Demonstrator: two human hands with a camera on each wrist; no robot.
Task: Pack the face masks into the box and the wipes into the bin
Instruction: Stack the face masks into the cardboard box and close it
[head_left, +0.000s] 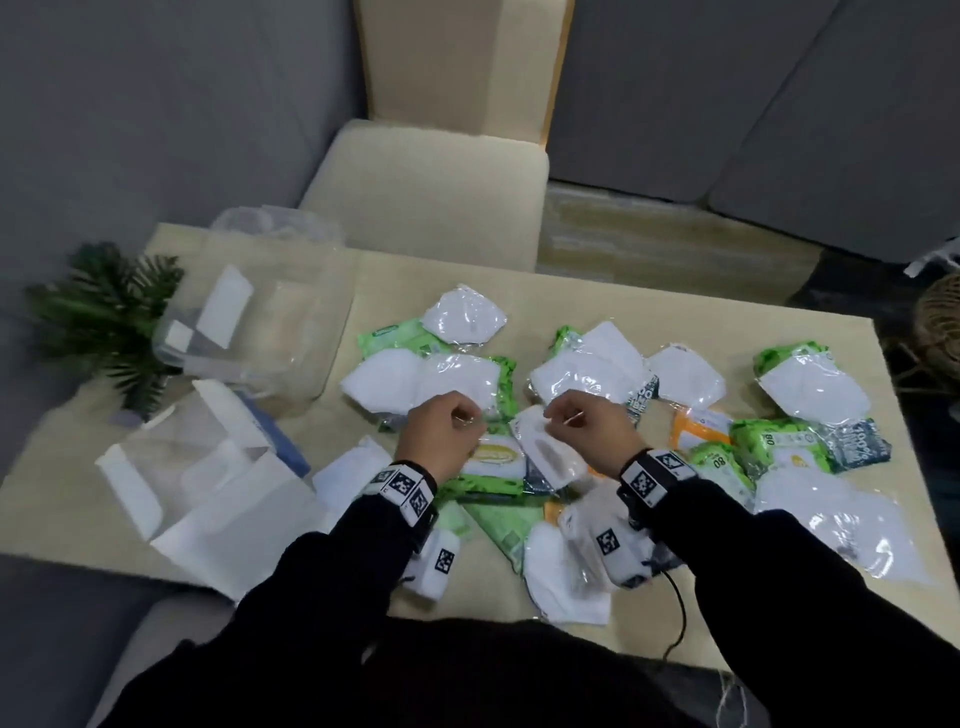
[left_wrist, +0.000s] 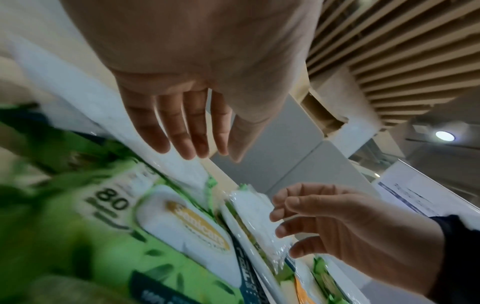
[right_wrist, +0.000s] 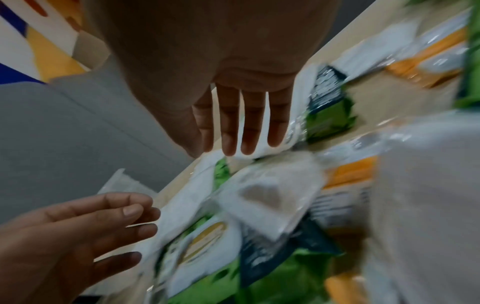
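White face masks in clear wrappers and green, orange and dark wipes packs lie scattered over the beige table (head_left: 587, 296). My left hand (head_left: 447, 431) (left_wrist: 182, 123) and right hand (head_left: 582, 426) (right_wrist: 241, 123) hover side by side over the middle of the pile. Both have relaxed fingers and hold nothing. One wrapped mask (head_left: 545, 452) (right_wrist: 272, 197) lies tilted just under and between them, on a green wipes pack with a gold oval label (head_left: 493, 454) (left_wrist: 182, 226). An open white cardboard box (head_left: 208, 493) stands at the left, with a clear plastic bin (head_left: 260, 338) behind it.
A small green plant (head_left: 104, 322) stands at the table's far left edge beside the bin. A beige chair (head_left: 426, 187) is pushed up to the far side. More masks (head_left: 815, 384) and wipes packs (head_left: 769, 441) cover the right half of the table.
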